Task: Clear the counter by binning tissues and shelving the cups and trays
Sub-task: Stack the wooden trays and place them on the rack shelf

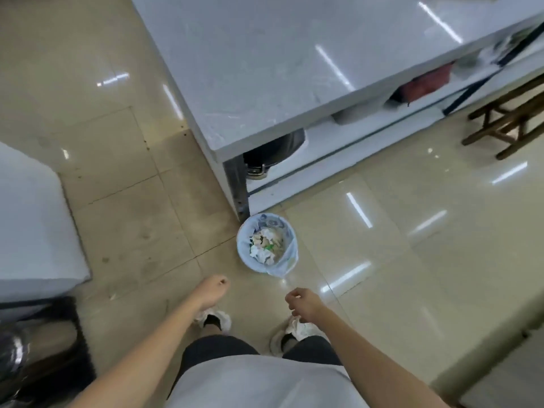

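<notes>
Left hand [216, 290] and right hand [303, 301] hang near the bin [265, 222], fingers loosely curled, empty.

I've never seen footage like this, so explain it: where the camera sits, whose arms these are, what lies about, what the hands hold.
One picture only, from a camera worn on the person's head, looking down. Both arms are that person's own. The left hand and right hand hang loosely curled and seem to hold nothing. On the floor stands a lined bin with crumpled tissues inside, by the white counter's corner; a dark pot sits on the shelf beneath.
</notes>
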